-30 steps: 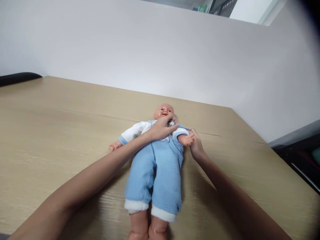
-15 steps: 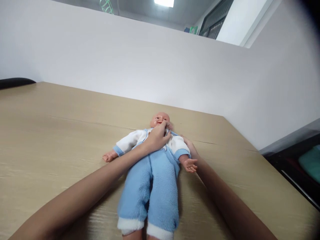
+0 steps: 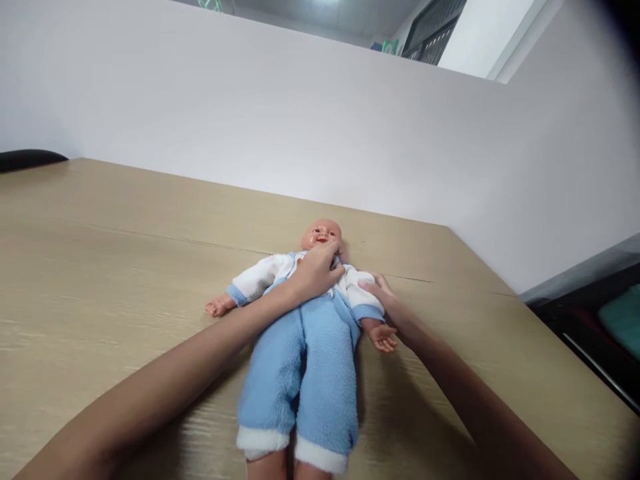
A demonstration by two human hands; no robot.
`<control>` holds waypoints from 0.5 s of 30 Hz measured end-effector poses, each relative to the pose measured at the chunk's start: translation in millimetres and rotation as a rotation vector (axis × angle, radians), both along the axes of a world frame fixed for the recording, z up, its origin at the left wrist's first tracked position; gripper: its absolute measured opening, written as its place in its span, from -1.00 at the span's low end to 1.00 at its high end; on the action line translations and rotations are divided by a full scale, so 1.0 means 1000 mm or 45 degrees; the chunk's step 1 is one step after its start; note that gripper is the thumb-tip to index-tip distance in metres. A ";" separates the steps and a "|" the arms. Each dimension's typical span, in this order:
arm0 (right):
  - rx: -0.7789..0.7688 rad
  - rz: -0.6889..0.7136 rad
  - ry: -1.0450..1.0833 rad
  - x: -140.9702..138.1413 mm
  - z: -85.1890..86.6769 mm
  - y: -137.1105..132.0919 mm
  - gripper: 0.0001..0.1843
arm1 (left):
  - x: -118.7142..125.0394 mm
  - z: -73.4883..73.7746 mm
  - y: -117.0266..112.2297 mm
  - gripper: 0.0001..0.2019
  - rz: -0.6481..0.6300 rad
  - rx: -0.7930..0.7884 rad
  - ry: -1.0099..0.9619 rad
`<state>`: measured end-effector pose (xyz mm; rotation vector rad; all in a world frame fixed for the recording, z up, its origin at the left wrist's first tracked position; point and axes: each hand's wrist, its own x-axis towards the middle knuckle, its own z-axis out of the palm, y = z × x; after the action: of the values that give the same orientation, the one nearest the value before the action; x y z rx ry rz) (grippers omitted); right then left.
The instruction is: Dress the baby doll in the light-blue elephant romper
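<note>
A baby doll [image 3: 323,363] in blue fleece overalls and a white top with blue cuffs lies on its back, head away from me. My left hand [image 3: 320,270] reaches across its chest, with the fingers closed at the collar just under the chin. What exactly the fingertips pinch is hidden. On the other side, my right hand [image 3: 389,303] grips the doll's white sleeve [image 3: 364,293], thumb on top and fingers around the outer side. The doll's bare hand hangs out of the cuff beside my right wrist.
The doll rests on a wide wooden table [image 3: 150,267]. A white wall [image 3: 275,113] rises behind it. At the far left a black curved edge [image 3: 30,160] shows, and a dark object with green cloth [image 3: 620,320] is beyond the right edge.
My right hand has shifted from behind the doll's shoulder onto its sleeve, its thumb now showing on top. My left hand stays at the collar. The view has tilted slightly down.
</note>
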<state>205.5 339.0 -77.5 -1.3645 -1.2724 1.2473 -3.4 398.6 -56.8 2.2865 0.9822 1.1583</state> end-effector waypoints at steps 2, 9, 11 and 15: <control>-0.128 0.056 0.022 0.012 0.007 -0.019 -0.32 | 0.000 0.000 -0.001 -0.83 0.024 -0.001 0.048; -0.066 0.123 -0.194 0.042 0.002 -0.036 -0.21 | -0.001 0.002 -0.004 -0.82 0.062 -0.022 0.149; 0.055 0.095 -0.306 0.054 -0.004 -0.031 -0.32 | -0.001 0.002 -0.004 -0.86 0.064 -0.015 0.160; 0.129 0.064 -0.441 0.083 -0.009 -0.022 -0.40 | 0.000 0.002 -0.004 -0.93 0.046 -0.022 0.180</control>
<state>288.9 316.8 -86.8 -1.5268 -1.5929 0.9912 -3.8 394.6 -55.2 2.3724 1.0853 1.0088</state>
